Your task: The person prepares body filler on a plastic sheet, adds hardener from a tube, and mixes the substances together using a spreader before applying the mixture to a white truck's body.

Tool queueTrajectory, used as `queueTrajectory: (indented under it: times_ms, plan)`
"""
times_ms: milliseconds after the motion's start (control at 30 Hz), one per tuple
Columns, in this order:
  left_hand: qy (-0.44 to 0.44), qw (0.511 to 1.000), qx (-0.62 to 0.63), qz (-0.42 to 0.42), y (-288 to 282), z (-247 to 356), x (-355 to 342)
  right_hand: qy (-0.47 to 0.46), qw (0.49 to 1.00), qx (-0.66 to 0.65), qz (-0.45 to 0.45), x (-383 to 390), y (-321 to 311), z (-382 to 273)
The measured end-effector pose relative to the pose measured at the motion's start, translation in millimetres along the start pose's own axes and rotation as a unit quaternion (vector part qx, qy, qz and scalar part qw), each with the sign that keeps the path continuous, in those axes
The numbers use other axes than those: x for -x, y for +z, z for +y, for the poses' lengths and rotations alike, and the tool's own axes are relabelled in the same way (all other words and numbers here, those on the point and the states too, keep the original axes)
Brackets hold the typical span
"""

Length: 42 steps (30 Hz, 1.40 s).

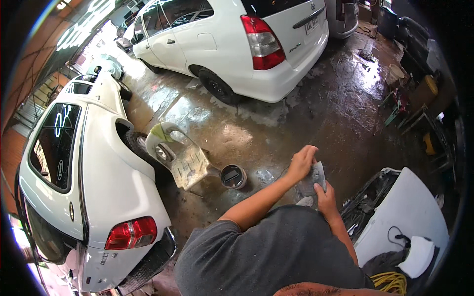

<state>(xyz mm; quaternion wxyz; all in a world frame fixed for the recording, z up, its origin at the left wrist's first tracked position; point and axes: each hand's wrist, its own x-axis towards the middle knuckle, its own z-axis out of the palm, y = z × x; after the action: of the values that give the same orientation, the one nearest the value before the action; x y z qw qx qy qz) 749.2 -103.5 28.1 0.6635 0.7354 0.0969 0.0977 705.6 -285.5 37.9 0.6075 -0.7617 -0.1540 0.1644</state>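
While the left hand (pixel 302 162) pinches the grey sheet (pixel 316 176), the right hand (pixel 326 200) grips its lower edge.

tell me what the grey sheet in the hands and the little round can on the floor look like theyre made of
The grey sheet, pinched by the left hand and right hand, looks like sandpaper or thin abrasive paper: matte, and it bends where the fingers grip it. The round can looks like metal, with a pale shiny rim around a dark inside, though plastic cannot be ruled out.

A car body repair workshop: white cars (pixel 237 44) parked on a wet concrete floor (pixel 316 118), a detached white fender panel (pixel 177 153).
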Motion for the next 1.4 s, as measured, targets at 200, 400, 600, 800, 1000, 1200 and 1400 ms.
queueTrajectory:
  times_ms: [200, 400, 600, 800, 1000, 1200, 1400]
  plan:
    - [-0.006, 0.991, -0.131, 0.011, 12.3, -80.1, -70.2, 0.056, 0.995, -0.071, 0.041, -52.7, -96.0, 41.6]
    - [-0.381, 0.823, -0.314, -0.282, 27.0, -246.8, -38.1, 0.082, 0.95, -0.186, 0.236, -65.8, -170.4, 121.2]
    - [-0.633, 0.716, 0.025, -0.295, 41.1, -197.7, -111.1, 0.127, 0.91, -0.273, 0.285, -101.6, -217.9, 97.4]
    - [-0.294, 0.745, -0.227, -0.554, 134.0, -103.0, -239.3, 0.107, 0.868, -0.259, 0.409, -151.8, -290.6, 112.5]
    - [-0.321, 0.65, -0.351, -0.592, 195.6, -129.0, -419.9, 0.09, 0.837, -0.287, 0.456, -253.0, -360.7, 84.0]
    - [-0.267, 0.824, -0.134, -0.482, 308.3, -136.1, -541.3, 0.139, 0.814, -0.269, 0.496, -319.8, -436.8, 92.9]
    - [-0.212, 0.815, -0.06, -0.535, 443.5, -43.0, -571.4, 0.124, 0.75, -0.377, 0.529, -350.3, -471.2, 107.1]
